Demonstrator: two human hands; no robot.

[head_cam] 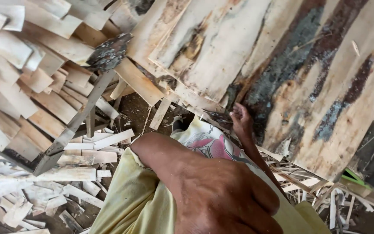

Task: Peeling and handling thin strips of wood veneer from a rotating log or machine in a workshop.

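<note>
We note right hand (241,118) gripping lower edge of stained veneer sheet (308,82), sheet flat on stack. Left hand (226,195) near sheet's edge, grip indeterminate. Cut strips (35,86) piled left of sheet; sheet itself uncut.

The near hand (221,199) is cut off by the bottom edge, and the far hand's (240,119) fingers seem hidden under the veneer sheets (308,86).

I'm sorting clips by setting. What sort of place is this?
Probably a wood veneer or plywood workshop: large, thin, dark-stained veneer sheets, a heap of pale cut wooden strips and offcuts littering the dirt floor. One hand touches a sheet's edge.
</note>
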